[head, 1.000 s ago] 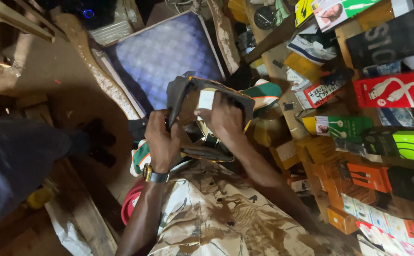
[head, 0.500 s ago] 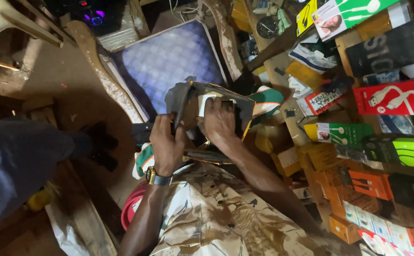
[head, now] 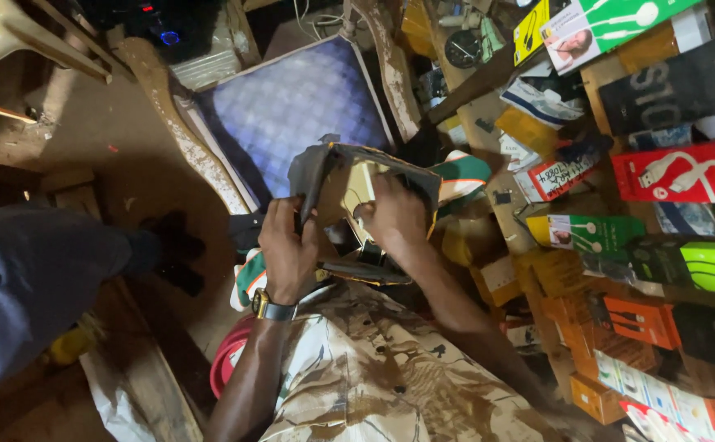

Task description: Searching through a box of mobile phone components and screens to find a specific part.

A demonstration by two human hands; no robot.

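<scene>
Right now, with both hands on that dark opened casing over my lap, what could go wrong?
The left hand has its grip on one edge of the dark casing while the right hand presses inside; it may twist or slip. Anything dropped could vanish among the stacked boxes or under the chair.

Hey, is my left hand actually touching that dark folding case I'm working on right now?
Touching. The head view shows the left hand with fingers curled around the near edge of the dark case; no gap shows between them.
</scene>
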